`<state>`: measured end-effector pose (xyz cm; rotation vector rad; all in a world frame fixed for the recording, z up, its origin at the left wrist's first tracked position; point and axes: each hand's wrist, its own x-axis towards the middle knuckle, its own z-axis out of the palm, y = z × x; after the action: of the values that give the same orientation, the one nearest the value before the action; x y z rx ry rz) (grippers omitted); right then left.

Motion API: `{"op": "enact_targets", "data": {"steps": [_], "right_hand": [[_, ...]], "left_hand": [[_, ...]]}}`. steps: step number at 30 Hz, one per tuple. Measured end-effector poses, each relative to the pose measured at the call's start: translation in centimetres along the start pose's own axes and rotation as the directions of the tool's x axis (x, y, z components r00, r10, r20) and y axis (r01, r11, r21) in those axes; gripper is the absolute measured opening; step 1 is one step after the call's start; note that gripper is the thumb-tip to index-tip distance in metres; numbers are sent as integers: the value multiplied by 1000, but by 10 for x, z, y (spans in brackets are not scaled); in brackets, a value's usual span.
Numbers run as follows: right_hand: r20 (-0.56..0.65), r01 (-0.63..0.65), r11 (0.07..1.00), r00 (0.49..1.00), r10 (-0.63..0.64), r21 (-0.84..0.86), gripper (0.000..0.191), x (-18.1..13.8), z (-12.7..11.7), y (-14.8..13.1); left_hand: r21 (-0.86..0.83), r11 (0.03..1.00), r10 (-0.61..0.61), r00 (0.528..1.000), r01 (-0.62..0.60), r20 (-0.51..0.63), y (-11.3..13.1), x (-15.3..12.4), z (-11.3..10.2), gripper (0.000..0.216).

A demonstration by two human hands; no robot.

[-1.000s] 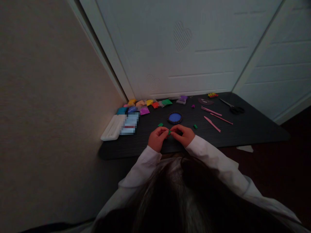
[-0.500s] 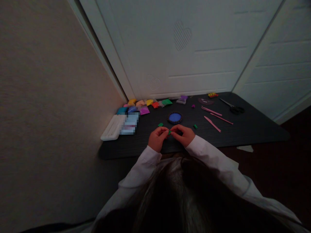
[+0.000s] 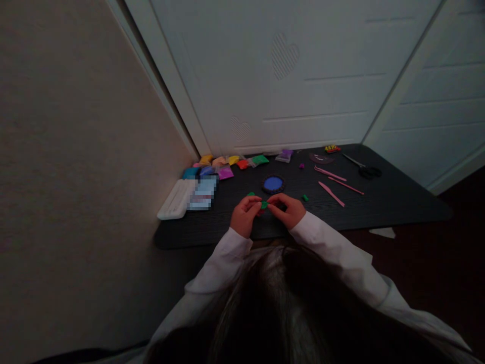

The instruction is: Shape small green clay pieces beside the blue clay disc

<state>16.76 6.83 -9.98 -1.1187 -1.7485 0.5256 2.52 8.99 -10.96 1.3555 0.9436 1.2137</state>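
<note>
Between my two hands is a small flat piece of green clay. My left hand pinches it from the left with thumb and fingers, and my right hand pinches its right edge. Just beyond my left fingers lies another green clay piece, partly covered by them. A round blue disc with a dark bumpy rim rests on the black table beyond my hands. To the right of my right hand sits a small green clay lump.
Pink modelling tools and black-handled scissors lie on the right. Several coloured clay packets line the back left, near a white tray. A purple bit lies behind the disc. A white door stands behind the table.
The green clay between my fingertips now shows more of its surface and looks flatter. My hands have barely shifted, and my left fingers cover more of the green piece behind them.
</note>
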Motion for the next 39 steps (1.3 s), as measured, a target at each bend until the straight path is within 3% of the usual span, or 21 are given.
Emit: {"op": "enact_targets", "data": {"steps": [8, 39], "right_hand": [[-26, 9, 1000, 1000, -8, 11, 16, 2, 0, 0], [10, -3, 1000, 1000, 3, 8, 15, 1, 0, -2]], "left_hand": [[41, 999, -3, 999, 1, 32, 2, -1, 1, 20], [83, 996, 18, 999, -15, -29, 5, -2, 0, 25]]}}
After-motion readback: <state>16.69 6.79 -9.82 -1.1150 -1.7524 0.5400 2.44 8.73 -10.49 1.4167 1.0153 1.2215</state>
